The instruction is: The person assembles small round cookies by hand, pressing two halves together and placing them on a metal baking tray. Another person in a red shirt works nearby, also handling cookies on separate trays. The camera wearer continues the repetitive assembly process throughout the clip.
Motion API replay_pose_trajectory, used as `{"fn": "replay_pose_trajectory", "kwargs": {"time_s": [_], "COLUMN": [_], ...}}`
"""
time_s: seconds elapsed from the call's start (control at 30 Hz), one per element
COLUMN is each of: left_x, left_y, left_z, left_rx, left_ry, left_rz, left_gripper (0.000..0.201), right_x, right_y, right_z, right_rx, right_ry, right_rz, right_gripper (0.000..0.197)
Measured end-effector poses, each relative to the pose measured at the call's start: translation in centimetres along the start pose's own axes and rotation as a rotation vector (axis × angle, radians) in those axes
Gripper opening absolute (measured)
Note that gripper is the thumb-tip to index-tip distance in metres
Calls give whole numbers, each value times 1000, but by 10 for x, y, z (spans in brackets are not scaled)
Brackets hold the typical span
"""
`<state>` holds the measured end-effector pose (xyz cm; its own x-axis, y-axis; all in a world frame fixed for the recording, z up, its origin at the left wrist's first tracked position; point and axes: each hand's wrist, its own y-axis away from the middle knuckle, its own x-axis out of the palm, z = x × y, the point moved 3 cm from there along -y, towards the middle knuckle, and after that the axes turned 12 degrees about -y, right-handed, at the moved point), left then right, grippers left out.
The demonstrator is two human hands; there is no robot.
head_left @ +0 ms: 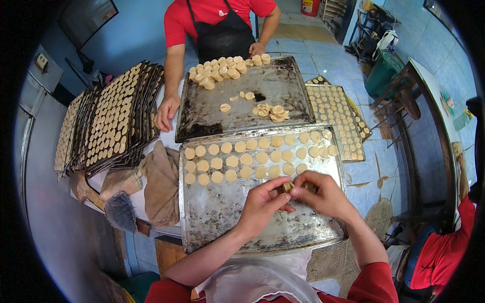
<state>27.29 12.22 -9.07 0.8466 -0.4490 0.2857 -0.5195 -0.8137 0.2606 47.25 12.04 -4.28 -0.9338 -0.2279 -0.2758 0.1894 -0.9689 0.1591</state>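
Observation:
Over the nearer metal baking tray (217,222), my left hand (263,204) and my right hand (323,194) meet with fingers pinched. Between their fingertips is a small stack of thin round dough discs (288,187), partly hidden by the fingers. Flat pale dough discs (246,159) lie in three rows along the far half of this tray. The third row stops at the left of my right hand. The tray's near half shows bare, stained metal.
Beyond lies another tray (202,111) with stacked discs (217,70) and a loose pile (273,112). A co-worker (222,30) in a black apron stands behind it. Filled trays lean at left (111,116) and lie at right (338,121). Brown cloths (161,187) hang beside my tray.

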Motion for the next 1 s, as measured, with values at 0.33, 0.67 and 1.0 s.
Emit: {"fn": "replay_pose_trajectory", "kwargs": {"time_s": [0.33, 0.67, 1.0], "left_x": [19, 35, 27], "left_y": [-12, -20, -18], "left_z": [3, 4, 4], "left_rx": [-13, -7, 49], "left_ry": [-24, -64, 11], "left_rz": [20, -47, -36], "left_gripper": [45, 48, 7], "right_x": [-29, -65, -47], "right_y": [4, 4, 11], "right_z": [-13, -38, -14], "right_rx": [-109, -127, -67], "right_ry": [188, 423, 189], "right_rz": [-177, -425, -275], "right_gripper": [21, 11, 19]}}
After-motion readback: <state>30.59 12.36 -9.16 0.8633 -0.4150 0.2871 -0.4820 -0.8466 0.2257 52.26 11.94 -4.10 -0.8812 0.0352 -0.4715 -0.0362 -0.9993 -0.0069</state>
